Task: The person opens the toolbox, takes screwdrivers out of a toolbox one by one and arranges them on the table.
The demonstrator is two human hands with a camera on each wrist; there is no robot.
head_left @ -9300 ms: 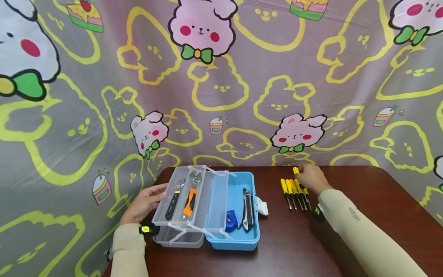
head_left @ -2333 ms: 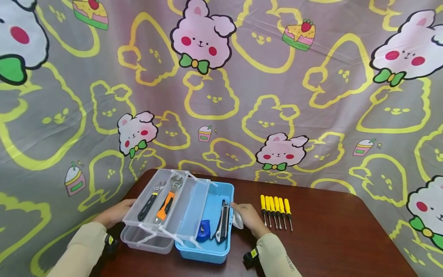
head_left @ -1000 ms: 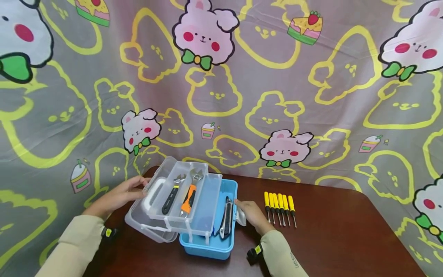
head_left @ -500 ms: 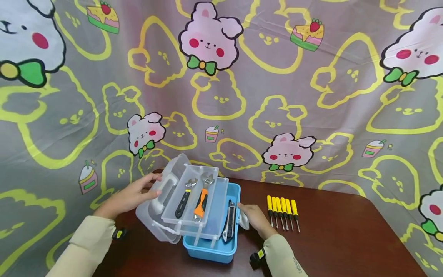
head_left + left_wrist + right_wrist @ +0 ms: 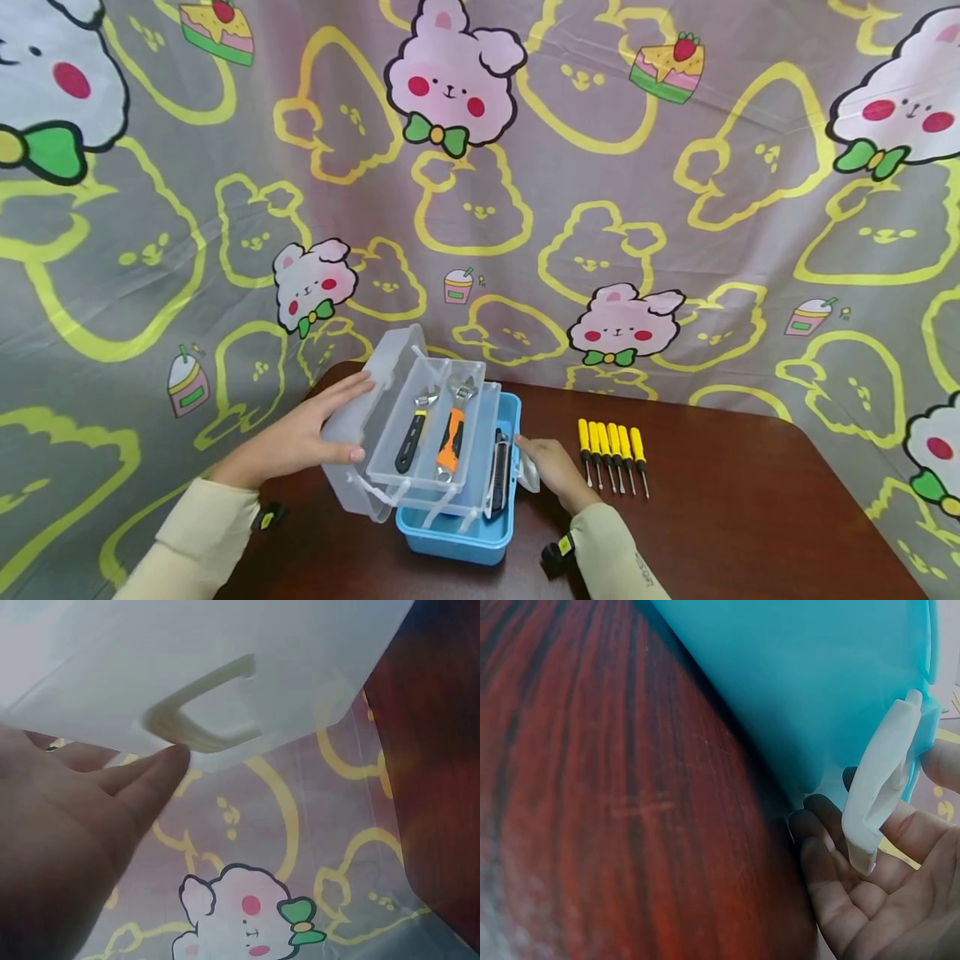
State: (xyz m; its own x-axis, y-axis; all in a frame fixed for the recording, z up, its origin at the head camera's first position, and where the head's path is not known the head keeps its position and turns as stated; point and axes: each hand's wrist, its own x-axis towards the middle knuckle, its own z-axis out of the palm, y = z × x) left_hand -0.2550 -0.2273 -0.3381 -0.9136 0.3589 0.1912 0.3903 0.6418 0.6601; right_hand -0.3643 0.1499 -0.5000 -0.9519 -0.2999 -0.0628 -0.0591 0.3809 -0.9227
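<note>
My left hand (image 5: 300, 433) spreads its thumb and fingers across the outside of the clear lid (image 5: 393, 375) of a blue toolbox (image 5: 450, 546). The left wrist view shows fingers at the lid's edge beside its handle (image 5: 202, 712). On the right, my right hand (image 5: 558, 471) holds the box's side by the white latch (image 5: 881, 776), thumb at the rim, fingers bent against the wall. A raised clear tray (image 5: 431, 379) carries a black-handled adjustable wrench (image 5: 411, 437) and an orange-handled one (image 5: 452, 442). Below lies a utility knife (image 5: 498, 475), partly covered by the tray.
A row of several yellow-handled screwdrivers (image 5: 613, 446) lies on the dark wooden table (image 5: 720, 500), right of the box. A patterned cloth (image 5: 510, 208) hangs behind the table and along its left side.
The lid has swung up from lying back at the left, pushed rightward by my left hand. Both trays have shifted right over the box, hiding the blue tape measure. My right hand stays at the latch.
</note>
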